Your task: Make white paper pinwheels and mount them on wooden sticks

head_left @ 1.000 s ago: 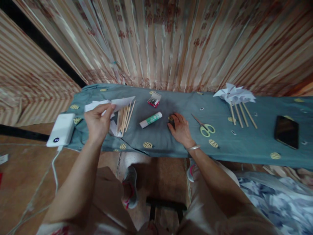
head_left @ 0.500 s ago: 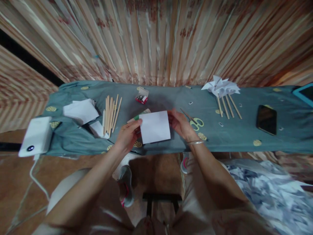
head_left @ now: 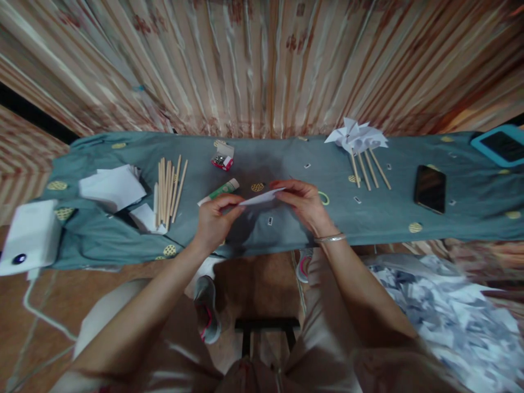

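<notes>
A white paper (head_left: 262, 197), seen nearly edge-on, is held above the table between my two hands. My left hand (head_left: 216, 218) pinches its left end, thumb and fingers closed on it. On the right end, my right hand (head_left: 302, 202) grips the paper with bent fingers. Just behind my left hand lies a green and white glue stick (head_left: 224, 189). Scissors with a pale green handle (head_left: 324, 197) are mostly hidden behind my right hand.
On the cloth-covered table (head_left: 282, 158) lie paper sheets (head_left: 112, 186), wooden sticks (head_left: 167, 188), a small red box of pins (head_left: 223, 157), paper pinwheels (head_left: 356, 136) and a black phone (head_left: 429, 189). A white device (head_left: 30, 234) sits at the left, a blue-framed one (head_left: 501, 146) far right.
The paper has tilted from facing the camera to nearly edge-on. My right hand now covers most of the scissors, and the glue stick shows more fully. The whole view has shifted slightly.
</notes>
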Demonstrator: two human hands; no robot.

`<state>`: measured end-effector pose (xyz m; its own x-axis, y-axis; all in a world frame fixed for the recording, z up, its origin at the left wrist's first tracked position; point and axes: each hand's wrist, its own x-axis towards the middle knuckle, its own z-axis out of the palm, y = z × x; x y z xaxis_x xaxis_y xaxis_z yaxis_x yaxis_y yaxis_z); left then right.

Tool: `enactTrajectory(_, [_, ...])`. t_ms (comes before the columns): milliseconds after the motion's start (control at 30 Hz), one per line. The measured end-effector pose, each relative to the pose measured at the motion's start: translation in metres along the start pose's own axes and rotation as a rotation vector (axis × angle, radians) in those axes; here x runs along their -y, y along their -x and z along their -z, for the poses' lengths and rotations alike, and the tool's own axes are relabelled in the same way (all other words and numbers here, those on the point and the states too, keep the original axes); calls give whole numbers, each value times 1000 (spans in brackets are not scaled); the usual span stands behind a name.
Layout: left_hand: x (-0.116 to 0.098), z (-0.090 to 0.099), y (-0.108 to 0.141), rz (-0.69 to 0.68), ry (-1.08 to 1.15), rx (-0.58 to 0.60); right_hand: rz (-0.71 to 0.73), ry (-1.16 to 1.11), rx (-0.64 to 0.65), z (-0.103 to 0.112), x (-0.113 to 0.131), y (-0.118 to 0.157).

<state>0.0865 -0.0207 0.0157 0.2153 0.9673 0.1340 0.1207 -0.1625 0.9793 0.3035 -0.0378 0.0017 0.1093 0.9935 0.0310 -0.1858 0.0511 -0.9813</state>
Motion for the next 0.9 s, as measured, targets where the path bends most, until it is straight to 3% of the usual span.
enactTrajectory(100, [1,4,1,-403,-408,164,110,255,73,7,1,9])
enactTrajectory(167, [5,3,6,-590,-619,274,168,536,119,10,-2,17])
enactTrajectory(300, [16,-4,17,-738,-836,385,266,1020,246,9,-7,38])
enactTrajectory(400, [23,-9,24,-740,-838,407,325,1081,304,8,-9,48])
enactTrajectory(533, [28,-10,27,-705,-770,432,298,921,322,10,-13,51])
enactTrajectory(767, [35,-5,23,-308,-393,335,143,723,248,9,-19,47])
enactTrajectory(900, [30,-7,22,-224,-331,329,96,585,223,-2,-17,45])
